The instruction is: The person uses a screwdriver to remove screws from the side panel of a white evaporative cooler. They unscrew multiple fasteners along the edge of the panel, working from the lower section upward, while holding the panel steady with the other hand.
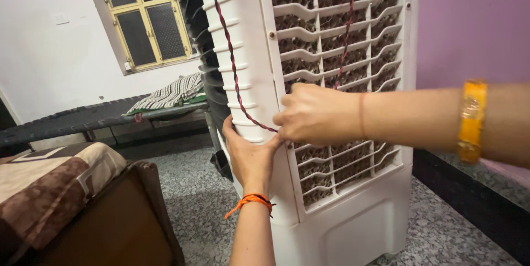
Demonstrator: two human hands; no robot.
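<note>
A tall white plastic air cooler (pixel 331 211) with slatted louvres and brown honeycomb pads behind them is seen standing on a speckled grey stone floor (pixel 193 189), close to a purple wall (pixel 469 23). A twisted red-and-black cord (pixel 229 51) is draped down the cooler's rounded corner and is led across to the side grille. The right hand (pixel 314 114) is closed against the louvres at mid-height, its fingers pinched on the cord where it meets the grille (a yellow bangle (pixel 472 120) is worn further up that arm). The left hand (pixel 248 153) is pressed palm-flat and open against the cooler's corner just below, touching the right hand; nothing is gripped in it, and an orange thread band (pixel 253 200) is tied at its wrist. A brown patterned blanket (pixel 49 183) is laid over furniture at the left, and a woven cot (pixel 83 116) with a checked cloth (pixel 168 94) stands below a yellow-framed window (pixel 146 17).
</note>
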